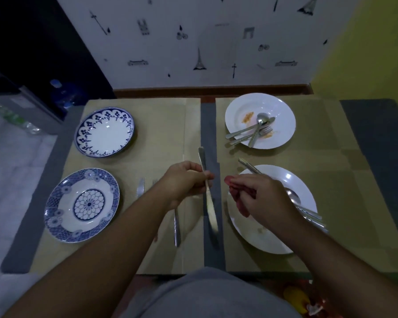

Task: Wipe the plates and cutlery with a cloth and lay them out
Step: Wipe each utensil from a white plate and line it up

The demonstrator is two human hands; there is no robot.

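Illumination is dim and diffuse, with a cool cast. The far white plate [282, 106] and near white plate [274, 237], both on the right, are the brightest surfaces. The far left corner is almost black. Soft shadows lie on the bench [161, 145] beside the cutlery. Wide-angle distortion bows the bench edges outward. The knife [211, 214] blade is smeared by blur, and fine detail is soft throughout.

Surfaces
Polished metal is seen on the knife [210, 214], glossy glaze on the near-left plate [55, 203], matt weave on the placemat [161, 134].
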